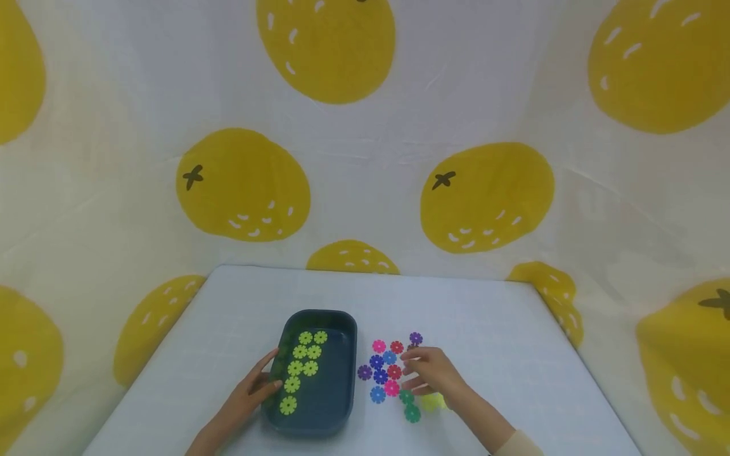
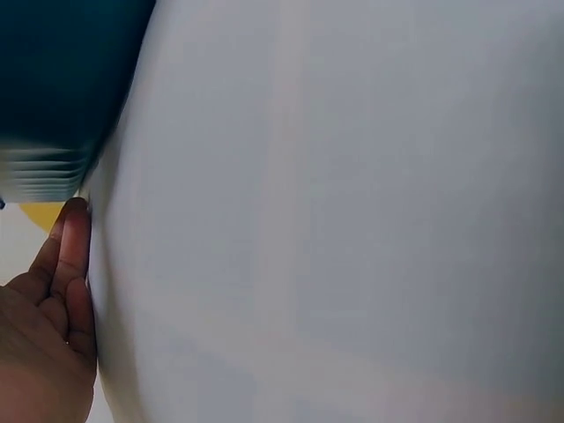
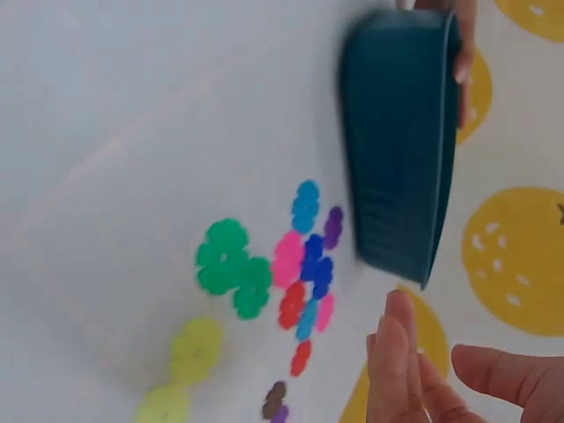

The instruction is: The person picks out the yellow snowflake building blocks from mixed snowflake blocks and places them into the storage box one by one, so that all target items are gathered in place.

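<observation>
A dark blue-green tray stands on the table, with several yellow-green flower-shaped discs lying along its left half. My left hand holds the tray's left side, its thumb over the rim; the left wrist view shows its fingers beside the tray's outer wall. Over the right edge of a group of coloured flower discs hovers my right hand, thumb and fingers apart with nothing between them. Green discs and yellow discs lie near it, partly hidden by the hand in the head view.
The loose discs, in pink, red, blue, purple, brown, green and yellow, lie right of the tray. A white cloth covers the table. Behind and at both sides hangs a pale curtain printed with yellow fruit.
</observation>
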A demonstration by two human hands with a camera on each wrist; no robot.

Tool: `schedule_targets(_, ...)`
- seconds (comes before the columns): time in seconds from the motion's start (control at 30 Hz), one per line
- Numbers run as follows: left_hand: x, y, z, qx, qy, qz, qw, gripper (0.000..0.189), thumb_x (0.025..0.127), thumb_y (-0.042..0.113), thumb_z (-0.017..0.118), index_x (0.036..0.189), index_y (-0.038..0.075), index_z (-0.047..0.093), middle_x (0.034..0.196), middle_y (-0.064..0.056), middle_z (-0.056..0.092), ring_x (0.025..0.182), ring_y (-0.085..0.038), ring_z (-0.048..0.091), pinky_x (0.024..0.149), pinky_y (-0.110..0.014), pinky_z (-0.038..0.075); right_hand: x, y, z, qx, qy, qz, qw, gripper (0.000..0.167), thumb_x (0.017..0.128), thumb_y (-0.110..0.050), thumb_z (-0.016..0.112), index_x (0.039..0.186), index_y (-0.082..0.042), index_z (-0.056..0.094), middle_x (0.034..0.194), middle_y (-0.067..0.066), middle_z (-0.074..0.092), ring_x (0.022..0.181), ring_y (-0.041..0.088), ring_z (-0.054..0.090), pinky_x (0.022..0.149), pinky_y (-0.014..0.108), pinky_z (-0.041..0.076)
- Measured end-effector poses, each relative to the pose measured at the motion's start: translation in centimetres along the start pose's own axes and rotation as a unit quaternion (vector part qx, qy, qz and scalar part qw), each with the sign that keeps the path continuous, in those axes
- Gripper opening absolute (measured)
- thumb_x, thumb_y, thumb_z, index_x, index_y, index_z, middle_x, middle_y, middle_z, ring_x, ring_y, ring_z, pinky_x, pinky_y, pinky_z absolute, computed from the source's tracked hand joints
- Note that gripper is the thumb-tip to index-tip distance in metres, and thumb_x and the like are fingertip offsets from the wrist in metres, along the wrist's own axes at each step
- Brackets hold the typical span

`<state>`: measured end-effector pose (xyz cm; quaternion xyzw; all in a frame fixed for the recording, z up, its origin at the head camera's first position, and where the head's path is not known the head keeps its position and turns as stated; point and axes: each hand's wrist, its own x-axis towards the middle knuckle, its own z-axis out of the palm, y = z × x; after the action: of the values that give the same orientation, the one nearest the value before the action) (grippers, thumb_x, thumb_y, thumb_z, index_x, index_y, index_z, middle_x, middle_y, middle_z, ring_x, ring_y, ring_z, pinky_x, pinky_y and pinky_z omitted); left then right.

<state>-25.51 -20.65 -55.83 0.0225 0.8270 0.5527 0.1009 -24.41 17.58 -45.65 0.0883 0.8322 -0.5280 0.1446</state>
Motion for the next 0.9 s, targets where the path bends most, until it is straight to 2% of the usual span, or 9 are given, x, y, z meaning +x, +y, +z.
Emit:
schedule_targets(0.2, 0.1, 0.2, 0.1, 0.006, 0.001, 0.004, 1.0000, 0.070, 0.096, 0.037, 0.064, 0.156, 0.034, 0.027, 0.151, -0.022, 0.043, 0.126, -0.037, 0.055, 0.097, -0.050, 0.053, -0.5, 3.9, -2.5, -0.070, 0.062, 0.038, 0.9949, 0.028, 0.094, -0.012, 0.064, 0.119, 0.003, 0.065, 0.098, 0.014, 0.070, 0.073, 0.021, 0.071, 0.069, 0.035, 0.061)
schedule_targets(0.33, -0.1, 0.4, -0.1, 0.015, 0.003, -0.008, 0.9998, 0.071, 0.096, 0.039, 0.064, 0.156, 0.033, 0.027, 0.155, -0.021, 0.038, 0.128, -0.039, 0.053, 0.098, -0.051, 0.052, -0.5, 6.5, -3.2, -0.091, 0.080, 0.060, 0.9908, 0.027, 0.092, -0.013, 0.065, 0.116, 0.000, 0.067, 0.092, 0.009, 0.068, 0.069, 0.017, 0.065, 0.063, 0.031, 0.057)
schedule_targets(0.43, 0.0, 0.4, -0.1, 0.017, 0.002, -0.020, 0.9996, 0.072, 0.095, 0.040, 0.065, 0.156, 0.033, 0.027, 0.156, -0.020, 0.036, 0.128, -0.039, 0.053, 0.098, -0.050, 0.052, -0.5, 7.8, -3.7, -0.104, 0.090, 0.062, 0.9886, 0.027, 0.092, -0.014, 0.065, 0.115, -0.001, 0.068, 0.088, 0.006, 0.067, 0.066, 0.017, 0.061, 0.060, 0.029, 0.054)
schedule_targets(0.5, 0.0, 0.3, -0.1, 0.018, 0.002, -0.027, 0.9995, 0.073, 0.095, 0.040, 0.065, 0.156, 0.033, 0.026, 0.156, -0.020, 0.036, 0.128, -0.038, 0.052, 0.098, -0.050, 0.052, -0.4, 8.3, -4.0, -0.114, 0.095, 0.051, 0.9876, 0.026, 0.092, -0.014, 0.065, 0.114, -0.002, 0.069, 0.088, 0.005, 0.068, 0.065, 0.016, 0.062, 0.060, 0.030, 0.054)
schedule_targets(0.63, 0.0, 0.4, -0.1, 0.025, 0.008, -0.037, 0.9990, 0.074, 0.094, 0.041, 0.066, 0.156, 0.032, 0.026, 0.154, -0.020, 0.039, 0.128, -0.038, 0.053, 0.098, -0.050, 0.052, -0.3, 9.4, -4.8, -0.135, 0.099, 0.002, 0.9858, 0.028, 0.089, -0.016, 0.070, 0.114, -0.004, 0.069, 0.089, 0.003, 0.068, 0.065, 0.015, 0.062, 0.059, 0.030, 0.054)
schedule_targets(0.8, 0.0, 0.6, -0.1, 0.025, 0.009, -0.038, 0.9989, 0.074, 0.094, 0.040, 0.066, 0.156, 0.032, 0.026, 0.154, -0.020, 0.038, 0.129, -0.039, 0.051, 0.099, -0.052, 0.051, 0.0, 10.2, -5.3, -0.190, 0.092, -0.038, 0.9769, 0.050, 0.074, -0.019, 0.085, 0.121, -0.012, 0.068, 0.088, 0.001, 0.061, 0.070, 0.015, 0.054, 0.060, 0.028, 0.048)
schedule_targets(0.9, 0.0, 0.5, -0.1, 0.025, 0.007, -0.037, 0.9990, 0.074, 0.094, 0.040, 0.066, 0.156, 0.032, 0.026, 0.156, -0.020, 0.036, 0.130, -0.040, 0.050, 0.100, -0.052, 0.051, 0.0, 10.4, -5.7, -0.222, 0.072, -0.055, 0.9708, 0.061, 0.067, -0.020, 0.090, 0.124, -0.016, 0.067, 0.089, 0.001, 0.057, 0.074, 0.016, 0.049, 0.062, 0.027, 0.045)
